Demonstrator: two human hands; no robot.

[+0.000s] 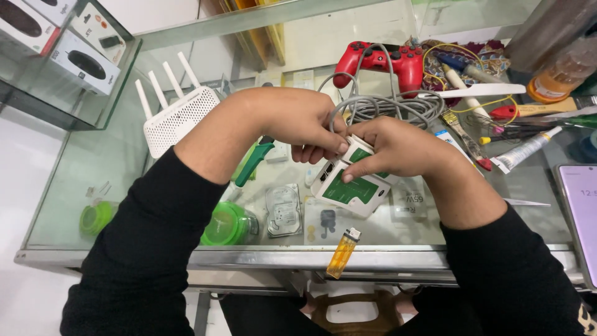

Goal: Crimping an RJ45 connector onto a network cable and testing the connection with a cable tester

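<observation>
Head view is showing both hands gripping a white boxy plastic cable tester with green face panels (349,185) above the glass counter (93,155): left hand (303,124) pinching its top end, right hand (392,146) clamping its side. Grey coiled cable (398,106) is lying just behind. Green-lidded clear jar (227,224) is sitting near the front edge, contents unclear.

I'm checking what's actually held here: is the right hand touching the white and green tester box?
Touching. The head view shows the right hand with its fingers laid flat on the green face of the tester box.
</observation>
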